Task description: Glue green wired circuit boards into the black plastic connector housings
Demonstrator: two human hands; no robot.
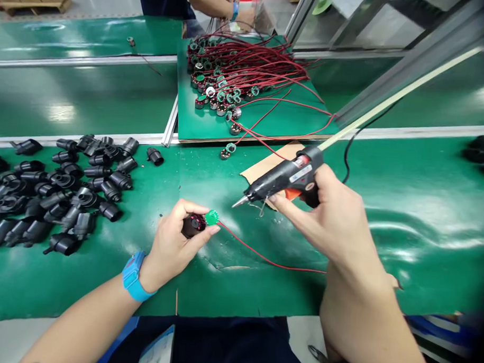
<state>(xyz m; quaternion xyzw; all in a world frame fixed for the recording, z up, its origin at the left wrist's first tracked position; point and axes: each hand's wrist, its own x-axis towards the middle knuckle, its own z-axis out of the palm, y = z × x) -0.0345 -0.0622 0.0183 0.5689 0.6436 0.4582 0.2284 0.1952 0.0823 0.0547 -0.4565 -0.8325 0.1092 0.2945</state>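
Observation:
My left hand [175, 241] is closed around a small black housing [193, 225] with a round green circuit board [211, 217] at its tip. A red wire [263, 256] trails from the board to the right across the green mat. My right hand [328, 216] grips a black hot glue gun [285, 175]. Its metal nozzle [238, 202] points left and stops a short way from the green board, not touching it. A pale glue stick [391, 99] sticks out of the gun's back.
A pile of black plastic housings [59, 191] lies at the left. A raised green board [268, 119] at the back carries several coils with red wires [238, 70]. Cardboard [266, 164] lies under the gun. Another person's hands [236, 12] are at the far end.

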